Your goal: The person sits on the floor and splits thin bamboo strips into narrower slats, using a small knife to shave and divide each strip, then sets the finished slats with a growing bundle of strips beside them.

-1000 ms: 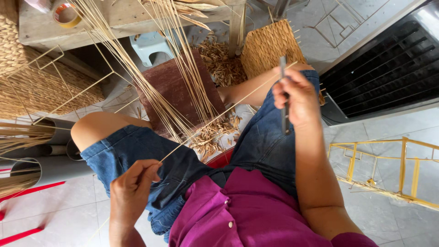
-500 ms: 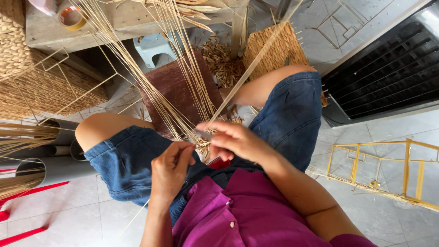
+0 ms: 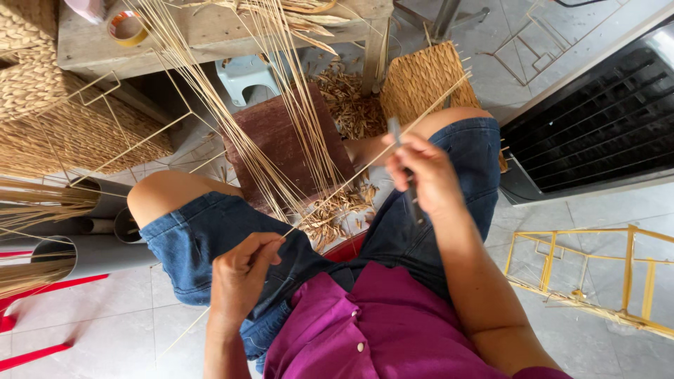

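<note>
At lower left of the frame we see the left hand (image 3: pixel 239 277) pinching one end of a thin pale reed strand (image 3: pixel 351 181), which runs up-right across the lap; right of centre, the right hand (image 3: pixel 428 175) grips what looks like a slim dark tool (image 3: pixel 400 151).

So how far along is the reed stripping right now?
Done: shavings piled between the knees. In hand: left hand pinches one reed, right hand runs a thin blade along it. Left: a fan of reeds still waits.
</note>
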`<state>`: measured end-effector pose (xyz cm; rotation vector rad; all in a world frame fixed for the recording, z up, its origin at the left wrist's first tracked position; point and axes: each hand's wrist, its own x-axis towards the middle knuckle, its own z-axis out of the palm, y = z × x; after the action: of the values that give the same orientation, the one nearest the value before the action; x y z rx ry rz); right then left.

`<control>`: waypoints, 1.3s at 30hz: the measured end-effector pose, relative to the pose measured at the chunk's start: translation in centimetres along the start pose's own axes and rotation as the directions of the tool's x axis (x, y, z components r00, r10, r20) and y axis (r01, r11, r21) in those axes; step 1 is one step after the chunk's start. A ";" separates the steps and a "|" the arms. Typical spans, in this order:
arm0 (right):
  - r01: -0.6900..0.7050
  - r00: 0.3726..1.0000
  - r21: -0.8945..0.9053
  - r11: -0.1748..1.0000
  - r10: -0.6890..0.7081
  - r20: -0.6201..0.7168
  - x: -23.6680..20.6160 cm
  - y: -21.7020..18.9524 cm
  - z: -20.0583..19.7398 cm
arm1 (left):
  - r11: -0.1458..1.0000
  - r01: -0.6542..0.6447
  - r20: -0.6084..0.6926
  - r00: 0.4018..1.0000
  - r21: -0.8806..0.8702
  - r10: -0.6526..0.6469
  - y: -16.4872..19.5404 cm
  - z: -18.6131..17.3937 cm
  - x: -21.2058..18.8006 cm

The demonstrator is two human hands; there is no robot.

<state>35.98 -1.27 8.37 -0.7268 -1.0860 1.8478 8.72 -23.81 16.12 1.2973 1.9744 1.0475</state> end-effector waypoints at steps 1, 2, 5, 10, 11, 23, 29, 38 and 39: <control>0.009 0.998 0.029 1.000 -0.007 -0.062 0.3 -0.5 -1.3 | 1.000 0.012 -0.016 1.000 0.019 -0.011 -0.3 -0.5 -0.3; 0.021 0.992 0.058 0.998 -0.014 -0.125 0.5 -1.2 -2.4 | 0.999 0.022 -0.032 0.999 0.037 -0.021 -0.5 -1.0 -0.5; 0.139 0.958 0.065 0.988 -0.117 -0.260 0.6 -3.1 -4.9 | 0.997 0.032 -0.096 0.995 0.070 -0.025 -0.9 -2.4 -1.0; 0.253 0.895 -0.164 0.953 -0.295 -0.334 -0.6 -5.0 -3.2 | 0.986 0.026 -0.151 0.989 0.166 -0.001 0.0 -3.0 -1.1; 0.225 0.906 -0.298 0.928 -0.312 -0.285 -1.1 -4.8 -1.9 | 0.979 0.005 -0.137 0.990 0.205 0.024 0.5 -2.8 -1.0; 0.439 0.895 -0.821 0.365 -0.092 0.438 -5.5 -1.4 10.2 | 0.644 -0.543 -0.020 0.756 0.539 0.654 7.4 -3.5 1.4; 0.359 0.933 -0.810 0.464 -0.214 0.290 -4.7 -2.0 9.3 | 0.887 -0.417 -0.431 0.775 0.200 0.461 6.5 -3.5 -1.1; 0.405 0.914 -0.751 0.521 -0.231 0.332 -5.2 -0.9 10.8 | 0.824 -0.126 -0.095 0.992 -0.552 0.089 1.2 7.6 2.6; 0.425 0.905 -0.728 0.539 -0.233 0.356 -5.2 -0.8 10.8 | 0.757 -0.141 -0.099 0.990 -0.638 0.101 1.0 8.1 2.7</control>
<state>30.10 -9.89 14.30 -0.7270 -2.1018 1.0510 14.51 -18.61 12.41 1.0075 1.3590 1.6588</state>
